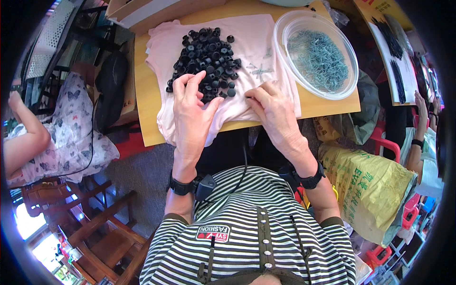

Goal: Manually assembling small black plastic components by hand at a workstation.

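Note:
A heap of small black plastic caps (204, 53) lies on a pale pink cloth (254, 35) spread over the table. At the heap's near edge is my left hand (191, 111), its thumb and fingers apart and nothing visibly held. My right hand (275, 111) is to the right of the heap, above the cloth, with thumb and fingers pinched together. A small dark bit shows at those fingertips, too small to name. Several loose screws (259, 70) lie on the cloth just beyond my right hand.
A round clear tub (352, 78) with many silvery screws (319, 61) stands at the right. A cardboard box (142, 14) is at the back left. Beside me are a yellow sack (365, 185) and wooden chairs (102, 247). Other people sit left and right.

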A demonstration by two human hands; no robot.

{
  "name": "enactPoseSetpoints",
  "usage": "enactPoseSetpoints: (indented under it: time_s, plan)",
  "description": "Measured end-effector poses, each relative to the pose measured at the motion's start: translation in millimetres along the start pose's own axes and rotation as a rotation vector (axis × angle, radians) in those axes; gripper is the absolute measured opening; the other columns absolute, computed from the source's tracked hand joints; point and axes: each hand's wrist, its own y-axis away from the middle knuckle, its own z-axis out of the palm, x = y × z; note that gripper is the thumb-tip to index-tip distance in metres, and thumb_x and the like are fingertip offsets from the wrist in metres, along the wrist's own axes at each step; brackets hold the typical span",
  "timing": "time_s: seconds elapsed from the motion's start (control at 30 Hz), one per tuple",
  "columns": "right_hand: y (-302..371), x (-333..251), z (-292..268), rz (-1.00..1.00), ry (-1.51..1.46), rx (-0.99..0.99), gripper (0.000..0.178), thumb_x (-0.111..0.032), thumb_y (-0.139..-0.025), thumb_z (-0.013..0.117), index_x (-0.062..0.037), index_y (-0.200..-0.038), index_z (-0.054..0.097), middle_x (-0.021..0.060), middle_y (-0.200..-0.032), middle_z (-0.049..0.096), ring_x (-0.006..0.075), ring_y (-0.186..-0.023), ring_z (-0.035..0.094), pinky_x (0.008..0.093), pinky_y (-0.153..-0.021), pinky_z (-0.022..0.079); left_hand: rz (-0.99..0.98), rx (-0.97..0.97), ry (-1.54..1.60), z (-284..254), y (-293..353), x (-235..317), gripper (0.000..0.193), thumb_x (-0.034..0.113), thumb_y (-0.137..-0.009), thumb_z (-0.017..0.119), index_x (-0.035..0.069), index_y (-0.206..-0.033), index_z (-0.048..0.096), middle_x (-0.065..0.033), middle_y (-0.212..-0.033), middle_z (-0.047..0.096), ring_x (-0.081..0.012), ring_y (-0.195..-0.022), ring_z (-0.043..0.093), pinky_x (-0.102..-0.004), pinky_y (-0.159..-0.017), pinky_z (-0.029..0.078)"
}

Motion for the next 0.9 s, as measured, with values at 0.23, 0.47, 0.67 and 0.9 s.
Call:
enactPoseSetpoints:
  time_s: [0.23, 0.47, 0.67, 0.9]
  plan:
    - [0.3, 2.4, 4.7, 0.046, -0.109, 0.035, 0.014, -0.009, -0.083, 0.064, -0.0062, -0.096, 0.062, 0.0122, -0.087, 0.060, 0.0315, -0.083, 0.063, 0.0403, -0.070, 0.051, 0.175, 0.024, -0.091, 16.4, -13.5, 7.9, 0.031, 0.003, -0.077, 0.074, 0.005, -0.107, 0.068, -0.0047, -0.100, 0.060, -0.0128, -0.080, 0.054, -0.0251, -0.064, 0.048]
    - [1.1, -0.8, 7.7, 0.064, -0.060, 0.036, 0.019, -0.007, -0.080, 0.067, -0.0052, -0.097, 0.061, 0.0114, -0.089, 0.059, 0.0306, -0.076, 0.061, 0.0382, -0.067, 0.050, 0.414, -0.015, -0.183, 52.8, -47.3, 12.3, 0.014, 0.004, -0.078, 0.070, 0.003, -0.091, 0.070, -0.0085, -0.089, 0.060, -0.0256, -0.085, 0.056, -0.0339, -0.074, 0.048]
    - [3.8, 1.4, 8.5, 0.054, -0.079, 0.038, 0.019, -0.006, -0.080, 0.065, -0.0043, -0.099, 0.060, 0.0124, -0.091, 0.057, 0.0314, -0.083, 0.061, 0.0393, -0.070, 0.050, 0.428, -0.017, -0.329, 60.4, -55.2, 12.1, 0.008, 0.007, -0.077, 0.070, 0.004, -0.085, 0.070, -0.0074, -0.086, 0.058, -0.0252, -0.086, 0.054, -0.0345, -0.075, 0.047]
    - [6.7, 4.2, 6.7, 0.096, -0.285, 0.083, 0.017, -0.001, -0.078, 0.065, -0.0017, -0.094, 0.061, 0.0137, -0.084, 0.059, 0.0307, -0.076, 0.062, 0.0383, -0.067, 0.051, 0.489, -0.010, -0.332, 56.4, -52.9, 13.1, 0.010, 0.002, -0.072, 0.070, 0.002, -0.080, 0.065, -0.0071, -0.086, 0.057, -0.0259, -0.088, 0.054, -0.0358, -0.076, 0.048]
